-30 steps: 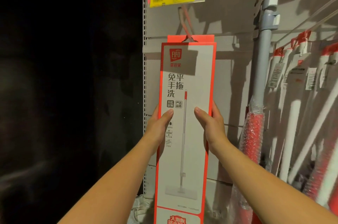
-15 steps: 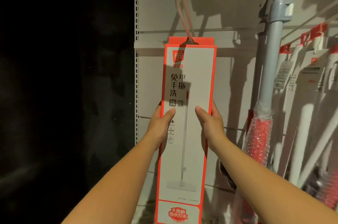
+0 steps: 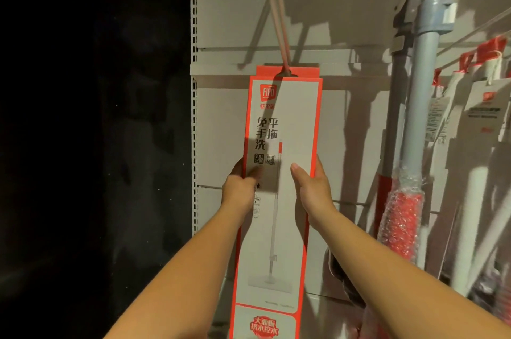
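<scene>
A tall, narrow mop box (image 3: 290, 123), white with an orange-red border and a picture of a flat mop, hangs by its top cut-out from a pink display hook (image 3: 279, 15) on a white shelf wall. My left hand (image 3: 240, 186) grips the box's left edge, thumb on the front. My right hand (image 3: 313, 186) grips its right edge, thumb across the front and fingers behind. A second box of the same kind shows just behind the top of this one.
The white slotted back panel (image 3: 221, 20) runs behind the box. To the right stand a grey mop pole (image 3: 423, 106) with a bubble-wrapped red head (image 3: 401, 222) and several hanging white mop handles with red tags (image 3: 481, 106). Everything left of the panel is dark.
The box and both hands sit lower in view than before and the yellow price tag has left the top of the frame. Both hands keep their grip on the box edges.
</scene>
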{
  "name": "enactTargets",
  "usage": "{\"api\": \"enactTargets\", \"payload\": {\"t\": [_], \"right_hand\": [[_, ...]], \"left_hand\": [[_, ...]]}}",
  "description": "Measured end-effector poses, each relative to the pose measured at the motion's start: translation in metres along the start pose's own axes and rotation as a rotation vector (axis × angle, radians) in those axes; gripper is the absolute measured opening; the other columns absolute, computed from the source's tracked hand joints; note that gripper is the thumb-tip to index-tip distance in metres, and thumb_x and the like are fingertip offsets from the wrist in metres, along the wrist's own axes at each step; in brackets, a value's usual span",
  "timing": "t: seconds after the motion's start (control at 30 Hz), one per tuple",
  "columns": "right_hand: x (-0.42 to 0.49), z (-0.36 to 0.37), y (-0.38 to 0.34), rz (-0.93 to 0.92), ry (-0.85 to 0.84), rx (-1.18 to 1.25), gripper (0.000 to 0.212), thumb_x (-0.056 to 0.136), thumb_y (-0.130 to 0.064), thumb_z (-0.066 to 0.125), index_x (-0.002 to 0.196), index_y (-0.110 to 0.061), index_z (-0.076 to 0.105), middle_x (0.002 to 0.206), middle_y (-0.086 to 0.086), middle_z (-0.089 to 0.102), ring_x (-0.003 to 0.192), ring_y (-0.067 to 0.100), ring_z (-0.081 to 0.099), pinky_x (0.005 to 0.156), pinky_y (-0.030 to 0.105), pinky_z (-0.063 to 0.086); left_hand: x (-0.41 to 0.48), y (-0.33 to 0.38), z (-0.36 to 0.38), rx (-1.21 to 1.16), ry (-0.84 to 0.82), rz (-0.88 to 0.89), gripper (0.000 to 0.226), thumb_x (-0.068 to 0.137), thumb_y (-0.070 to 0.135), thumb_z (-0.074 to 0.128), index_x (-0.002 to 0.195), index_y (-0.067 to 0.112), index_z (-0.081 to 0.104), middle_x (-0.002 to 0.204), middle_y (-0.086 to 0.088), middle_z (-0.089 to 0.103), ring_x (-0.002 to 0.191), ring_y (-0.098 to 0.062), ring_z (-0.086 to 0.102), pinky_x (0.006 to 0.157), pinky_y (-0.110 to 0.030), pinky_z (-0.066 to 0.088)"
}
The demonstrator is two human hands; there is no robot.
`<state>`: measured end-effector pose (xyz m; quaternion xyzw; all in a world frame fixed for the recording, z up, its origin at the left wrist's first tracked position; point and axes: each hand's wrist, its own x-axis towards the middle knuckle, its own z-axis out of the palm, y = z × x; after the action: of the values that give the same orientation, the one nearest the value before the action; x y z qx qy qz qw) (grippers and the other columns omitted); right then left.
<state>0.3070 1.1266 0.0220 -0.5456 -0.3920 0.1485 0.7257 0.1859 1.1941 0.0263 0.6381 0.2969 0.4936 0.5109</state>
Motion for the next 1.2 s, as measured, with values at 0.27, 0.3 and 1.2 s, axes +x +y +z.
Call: {"api": "enactTargets", "payload": {"t": [0.27, 0.3, 1.2], "right_hand": [[0.010, -0.006, 0.008, 0.009, 0.025, -0.126, 0.063, 0.090, -0.034, 0.059, 0.148, -0.028, 0.035, 0.136, -0.002, 0.057, 0.123, 0.020, 0.055, 0.108, 0.043, 0.042], [0.009, -0.005, 0.007, 0.006, 0.053, -0.137, 0.060, 0.090, -0.032, 0.060, 0.146, -0.027, 0.039, 0.134, -0.003, 0.058, 0.121, 0.019, 0.056, 0.107, 0.041, 0.042], [0.020, -0.009, -0.016, 0.094, -0.011, -0.683, 0.049, 0.097, -0.027, 0.040, 0.138, 0.000, 0.033, 0.134, 0.021, 0.051, 0.118, 0.040, 0.053, 0.097, 0.041, 0.045]], "left_hand": [[0.009, -0.012, 0.015, -0.077, 0.011, -0.001, 0.033, 0.098, 0.022, 0.052, 0.131, 0.024, 0.053, 0.119, 0.000, 0.063, 0.108, -0.022, 0.058, 0.093, -0.035, 0.047], [0.010, -0.013, 0.017, -0.081, 0.015, 0.008, 0.033, 0.098, 0.021, 0.052, 0.131, 0.022, 0.053, 0.119, -0.001, 0.063, 0.108, -0.022, 0.058, 0.095, -0.036, 0.047], [0.026, 0.012, 0.015, 0.367, -0.038, 0.002, 0.045, 0.101, 0.038, 0.036, 0.144, 0.026, 0.039, 0.142, -0.005, 0.050, 0.126, -0.028, 0.049, 0.100, -0.035, 0.040]]}}
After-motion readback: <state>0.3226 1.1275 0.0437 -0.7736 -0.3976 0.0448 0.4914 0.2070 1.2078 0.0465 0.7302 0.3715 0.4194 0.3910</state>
